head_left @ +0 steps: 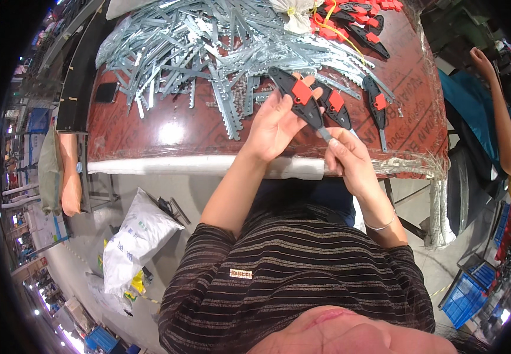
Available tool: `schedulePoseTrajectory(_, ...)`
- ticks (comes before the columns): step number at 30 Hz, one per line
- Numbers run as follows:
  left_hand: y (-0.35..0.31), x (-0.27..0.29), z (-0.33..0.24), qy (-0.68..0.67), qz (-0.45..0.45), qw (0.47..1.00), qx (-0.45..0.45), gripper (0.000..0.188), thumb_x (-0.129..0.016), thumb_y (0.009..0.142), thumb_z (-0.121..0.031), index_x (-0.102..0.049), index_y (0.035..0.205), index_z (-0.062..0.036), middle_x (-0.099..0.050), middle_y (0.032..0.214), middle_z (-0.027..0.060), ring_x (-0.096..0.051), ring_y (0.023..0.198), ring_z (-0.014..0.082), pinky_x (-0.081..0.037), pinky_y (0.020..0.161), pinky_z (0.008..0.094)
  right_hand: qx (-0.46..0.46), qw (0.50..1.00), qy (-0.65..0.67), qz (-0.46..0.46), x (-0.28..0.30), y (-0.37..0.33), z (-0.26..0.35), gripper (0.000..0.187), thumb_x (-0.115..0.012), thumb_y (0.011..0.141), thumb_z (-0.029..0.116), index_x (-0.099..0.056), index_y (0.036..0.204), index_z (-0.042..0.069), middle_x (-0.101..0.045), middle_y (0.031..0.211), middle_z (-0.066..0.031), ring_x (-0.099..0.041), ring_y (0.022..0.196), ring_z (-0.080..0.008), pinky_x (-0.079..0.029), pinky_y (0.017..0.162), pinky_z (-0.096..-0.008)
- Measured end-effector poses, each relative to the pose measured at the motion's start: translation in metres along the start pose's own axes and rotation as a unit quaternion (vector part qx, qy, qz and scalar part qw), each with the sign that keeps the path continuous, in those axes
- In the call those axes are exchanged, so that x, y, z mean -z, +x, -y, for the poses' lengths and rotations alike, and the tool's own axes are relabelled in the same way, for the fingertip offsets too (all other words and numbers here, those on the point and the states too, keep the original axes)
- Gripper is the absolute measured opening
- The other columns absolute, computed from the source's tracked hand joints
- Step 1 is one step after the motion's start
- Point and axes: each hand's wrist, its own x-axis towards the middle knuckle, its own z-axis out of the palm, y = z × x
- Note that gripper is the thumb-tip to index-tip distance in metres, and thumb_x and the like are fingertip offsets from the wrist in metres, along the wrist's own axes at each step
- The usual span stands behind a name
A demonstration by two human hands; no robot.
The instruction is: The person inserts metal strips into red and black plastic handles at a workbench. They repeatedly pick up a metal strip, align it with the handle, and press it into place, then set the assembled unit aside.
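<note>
– What is seen on the dark red table (408,127)?
– Metal strips (178,50) are heaped from upper left to upper middle; a black and red pile (373,38) is found at upper right.
– And where is the held tool (311,112)?
– In the upper middle of the frame. It is gripped between thumb and fingers of the left hand (274,127), and its metal tip (324,134) is pinched by the right hand (348,158).

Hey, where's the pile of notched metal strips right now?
In the head view, the notched metal strips lie piled on the table, far left to middle, beyond the left hand.
</note>
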Motion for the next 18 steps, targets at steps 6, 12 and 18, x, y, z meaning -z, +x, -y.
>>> schedulePoseTrajectory(6,-0.021,0.033,-0.058,0.579,-0.232,0.767,-0.151,0.029,-0.066,0.082,-0.012,-0.057,0.106,-0.0003,-0.061,0.102,0.0078,-0.059,0.087,0.013,-0.047,0.071,0.0256,0.065,0.979,-0.107,-0.158,0.041,-0.001,-0.003,0.024,-0.045,0.094,0.017,-0.053,0.111,0.001,-0.051,0.061,0.0028,-0.039,0.051,-0.0016,-0.029,0.046,-0.0161)
schedulePoseTrajectory(12,-0.036,0.05,-0.08,0.848,-0.302,0.431,-0.067,0.047,-0.077,0.067,-0.026,-0.057,0.1,0.0003,-0.059,0.09,0.0138,-0.06,0.075,0.0291,-0.048,0.067,0.0385,0.214,0.624,-0.683,-0.312,0.05,0.008,0.001,0.025,-0.063,0.081,0.021,-0.059,0.1,0.005,-0.059,0.076,-0.0079,-0.054,0.067,-0.0263,-0.046,0.061,-0.0349)
schedulePoseTrajectory(18,-0.027,0.048,-0.097,0.807,-0.323,0.494,0.009,0.044,-0.074,0.069,-0.029,-0.059,0.098,0.0004,-0.063,0.082,0.0155,-0.061,0.078,0.0291,-0.048,0.067,0.0373,0.28,0.647,-0.651,-0.28,0.019,0.021,0.015,0.023,-0.068,0.075,0.016,-0.06,0.094,0.007,-0.059,0.082,-0.0075,-0.055,0.077,-0.0265,-0.045,0.066,-0.0358)
